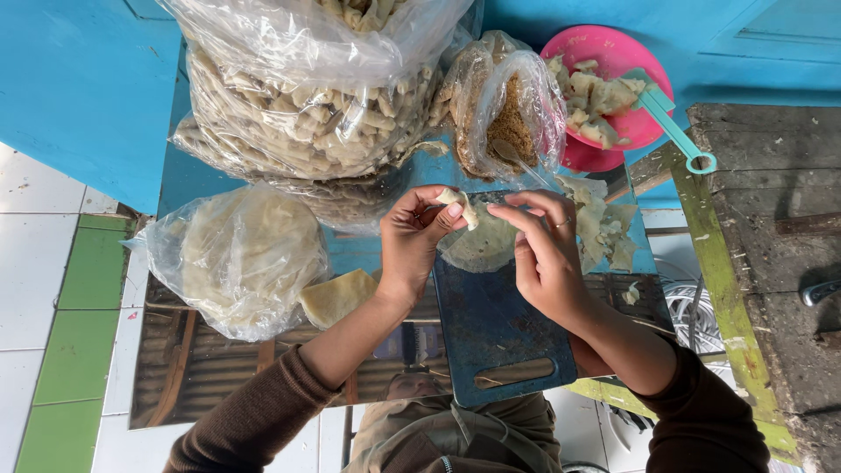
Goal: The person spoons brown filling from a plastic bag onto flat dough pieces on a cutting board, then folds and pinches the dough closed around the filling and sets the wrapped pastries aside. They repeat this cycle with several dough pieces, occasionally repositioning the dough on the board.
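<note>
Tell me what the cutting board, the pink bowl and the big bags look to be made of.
Cutting board: likely plastic, matte dark blue, scuffed. Pink bowl: apparently plastic, smooth with a slight sheen. Big bags: thin clear plastic film, crinkled and glossy, contents showing through.

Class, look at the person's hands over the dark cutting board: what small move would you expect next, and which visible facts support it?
Probably finish pinching the small dough piece closed. The left hand holds it at the fingertips, the right hand meets it beside a round wrapper on the cutting board. The big bag of rolled pieces suggests where it then goes.
</note>
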